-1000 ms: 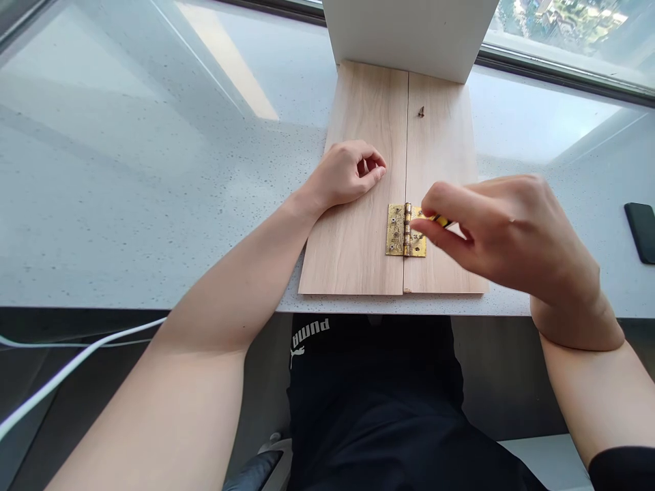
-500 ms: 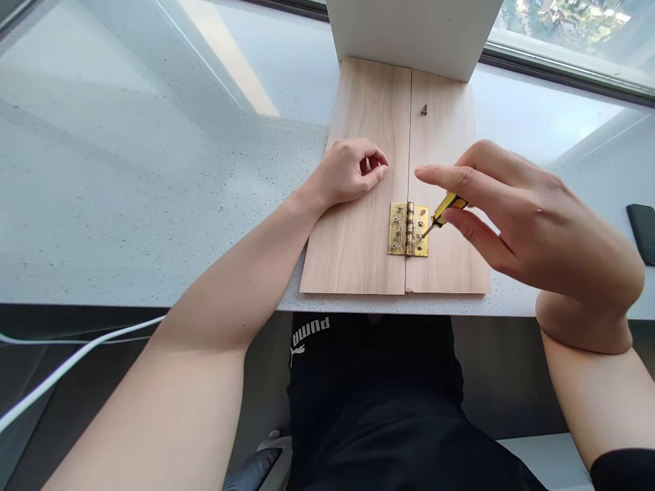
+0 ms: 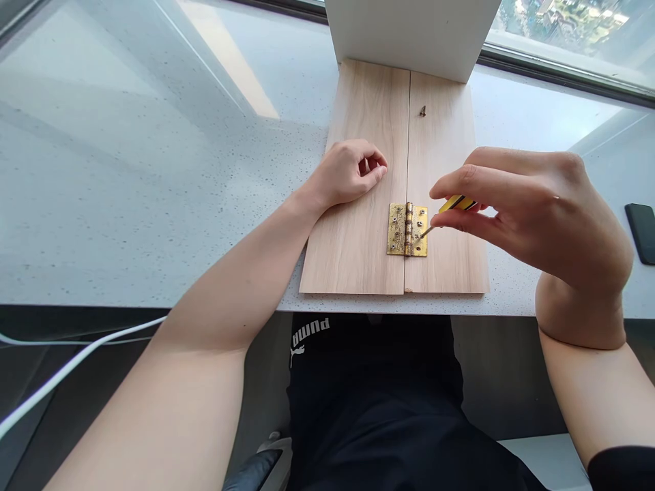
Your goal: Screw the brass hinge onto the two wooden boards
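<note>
My right hand point(image 3: 537, 204) pinches a screwdriver point(image 3: 455, 203) with a yellow and black handle between thumb and fingers. Its thin shaft slants down to the left, with the tip at a screw in the right leaf of a worn brass hinge point(image 3: 398, 228). The hinge lies flat across the seam of two light wooden boards, its knuckle along the gap, and several screw heads show in its leaves. On the left board point(image 3: 353, 259) rests my left hand point(image 3: 353, 170), fingers curled in and thumb against them, with nothing visible in it. The right board point(image 3: 450, 273) lies under the screwdriver.
A loose screw point(image 3: 422, 111) stands near the far end of the right board. Behind the boards rises a pale grey box-like block point(image 3: 409, 34). A dark phone point(image 3: 642, 232) lies on the speckled white countertop point(image 3: 127, 204) at far right. A white cable point(image 3: 76, 368) hangs lower left.
My right hand's raised index finger has come in onto the screwdriver handle, and the hand has shifted slightly. The tip stays at the hinge. My left hand is practically still.
</note>
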Motion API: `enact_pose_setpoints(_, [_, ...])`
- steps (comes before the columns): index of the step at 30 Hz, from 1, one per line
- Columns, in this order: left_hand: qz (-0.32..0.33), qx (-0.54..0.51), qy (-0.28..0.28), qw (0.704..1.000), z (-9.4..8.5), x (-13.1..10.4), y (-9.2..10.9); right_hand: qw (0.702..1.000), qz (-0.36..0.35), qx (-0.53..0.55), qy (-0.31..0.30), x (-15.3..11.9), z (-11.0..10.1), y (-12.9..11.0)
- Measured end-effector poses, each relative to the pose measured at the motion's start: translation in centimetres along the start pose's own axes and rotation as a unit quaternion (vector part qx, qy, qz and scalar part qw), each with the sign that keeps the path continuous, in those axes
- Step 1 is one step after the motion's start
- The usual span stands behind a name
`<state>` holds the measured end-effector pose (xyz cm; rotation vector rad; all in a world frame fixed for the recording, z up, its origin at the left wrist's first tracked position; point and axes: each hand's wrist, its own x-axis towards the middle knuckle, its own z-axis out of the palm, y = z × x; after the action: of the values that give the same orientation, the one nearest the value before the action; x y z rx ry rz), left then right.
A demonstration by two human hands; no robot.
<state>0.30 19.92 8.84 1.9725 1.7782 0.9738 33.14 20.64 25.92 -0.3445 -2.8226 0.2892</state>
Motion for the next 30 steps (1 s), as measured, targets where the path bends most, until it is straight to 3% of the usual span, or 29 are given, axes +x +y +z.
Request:
enact_pose_setpoints(6, [-0.002,0.002,-0.005,1.000,-0.1,0.0,0.0,0.998,-0.011,-0.043,0.037,0.5,0.4,0.6])
enact_pose_setpoints(11, [-0.008,0.001,-0.005,1.000,-0.1,0.0,0.2,0.998,-0.032,0.054,-0.028,0.3,0.7,0.8])
enact_pose_setpoints(15, [-0.003,0.006,-0.006,1.000,-0.1,0.0,0.6,0.995,-0.040,0.070,-0.061,0.0,1.1,0.7])
enact_pose_setpoints(22, [-0.009,0.007,-0.008,1.000,0.0,0.1,0.4,0.997,-0.001,0.069,-0.047,0.0,1.1,1.2])
enact_pose_setpoints(30, [-0.003,-0.001,0.000,1.000,-0.1,0.0,0.4,0.999,0.019,0.032,-0.012,-0.4,1.8,0.1])
